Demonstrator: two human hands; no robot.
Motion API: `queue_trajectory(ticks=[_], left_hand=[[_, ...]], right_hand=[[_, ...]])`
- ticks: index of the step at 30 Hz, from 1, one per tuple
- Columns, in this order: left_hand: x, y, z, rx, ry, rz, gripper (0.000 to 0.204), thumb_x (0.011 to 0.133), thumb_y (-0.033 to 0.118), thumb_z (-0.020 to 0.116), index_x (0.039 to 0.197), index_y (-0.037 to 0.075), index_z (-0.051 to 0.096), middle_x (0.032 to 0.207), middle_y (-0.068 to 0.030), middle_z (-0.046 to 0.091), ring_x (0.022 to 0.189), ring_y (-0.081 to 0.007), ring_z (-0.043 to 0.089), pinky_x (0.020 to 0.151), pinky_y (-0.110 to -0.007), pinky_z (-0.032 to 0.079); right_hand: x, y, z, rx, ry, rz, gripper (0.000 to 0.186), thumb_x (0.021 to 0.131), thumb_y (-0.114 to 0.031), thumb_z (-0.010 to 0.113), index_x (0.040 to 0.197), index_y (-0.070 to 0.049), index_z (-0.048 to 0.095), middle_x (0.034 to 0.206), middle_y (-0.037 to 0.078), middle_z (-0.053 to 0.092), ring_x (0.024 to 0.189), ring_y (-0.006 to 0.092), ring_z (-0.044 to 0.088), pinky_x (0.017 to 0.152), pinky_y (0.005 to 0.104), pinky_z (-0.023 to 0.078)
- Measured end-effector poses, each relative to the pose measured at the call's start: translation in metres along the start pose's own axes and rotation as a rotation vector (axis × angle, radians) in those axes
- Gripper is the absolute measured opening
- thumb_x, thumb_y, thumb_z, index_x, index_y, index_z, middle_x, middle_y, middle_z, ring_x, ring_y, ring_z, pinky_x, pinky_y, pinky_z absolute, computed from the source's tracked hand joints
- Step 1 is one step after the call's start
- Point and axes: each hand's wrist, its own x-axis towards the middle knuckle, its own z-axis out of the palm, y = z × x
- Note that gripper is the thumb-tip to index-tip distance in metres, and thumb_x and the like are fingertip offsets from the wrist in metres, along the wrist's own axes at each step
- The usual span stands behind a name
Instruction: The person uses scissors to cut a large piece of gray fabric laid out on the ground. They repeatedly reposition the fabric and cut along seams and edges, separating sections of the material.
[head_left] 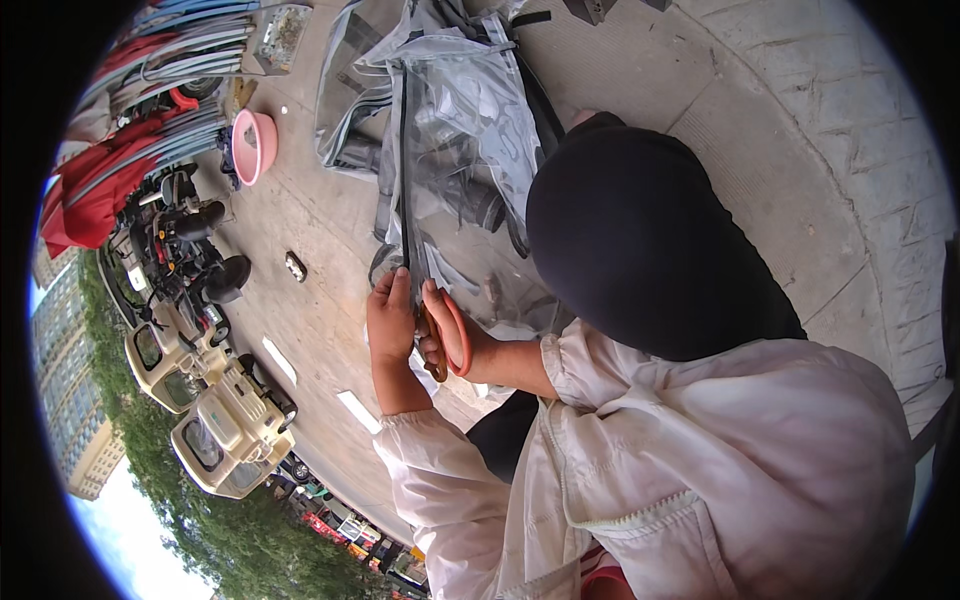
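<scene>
A clear plastic sheet (455,120) with dark edging strips lies in folds on the pavement in front of me, beside my dark-clothed knee. My left hand (392,315) pinches a long dark strip (405,180) along its edge, with the thumb pointing up it. Close on its right, my right hand (465,350) grips orange-handled scissors (458,325). Their blades are hard to make out against the plastic.
Beyond the plastic are a pink basin (254,145), a clear tray (280,38), red cloth (88,205) with metal poles, and a small dark object (295,265) on the pavement (290,210). Parked scooters (190,230) and cream enclosed vehicles (225,430) line the left.
</scene>
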Motion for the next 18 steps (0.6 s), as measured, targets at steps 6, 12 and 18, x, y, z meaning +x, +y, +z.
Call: queue_trajectory(ticks=[6,12,18], left_hand=[[0.0,-0.003,0.003,-0.114,-0.014,0.029,0.025,0.094,0.024,0.049,0.081,0.003,0.057,0.062,0.0012,0.053,0.045,-0.0059,0.045,0.04,-0.021,0.035],[-0.011,0.005,0.001,-0.08,-0.01,0.014,0.026,0.094,0.025,0.05,0.083,0.003,0.057,0.06,0.0017,0.051,0.044,-0.0052,0.041,0.038,-0.022,0.033],[-0.022,0.023,0.006,-0.02,-0.016,-0.104,0.027,0.095,0.027,0.049,0.079,0.006,0.053,0.055,0.0009,0.048,0.037,-0.0063,0.039,0.032,-0.023,0.029]], right_hand=[[-0.014,-0.004,0.002,-0.006,0.043,0.042,0.059,0.083,-0.071,0.042,0.069,-0.013,0.038,0.053,-0.004,0.034,0.04,0.0091,0.031,0.038,0.0264,0.029],[-0.001,-0.007,0.006,0.098,0.025,0.081,0.061,0.081,-0.074,0.041,0.068,-0.014,0.038,0.054,-0.002,0.034,0.045,0.0109,0.035,0.044,0.0254,0.031],[0.004,-0.011,0.003,0.359,-0.065,0.151,0.066,0.074,-0.079,0.045,0.066,-0.014,0.039,0.053,-0.001,0.034,0.047,0.0139,0.035,0.05,0.0286,0.032]])
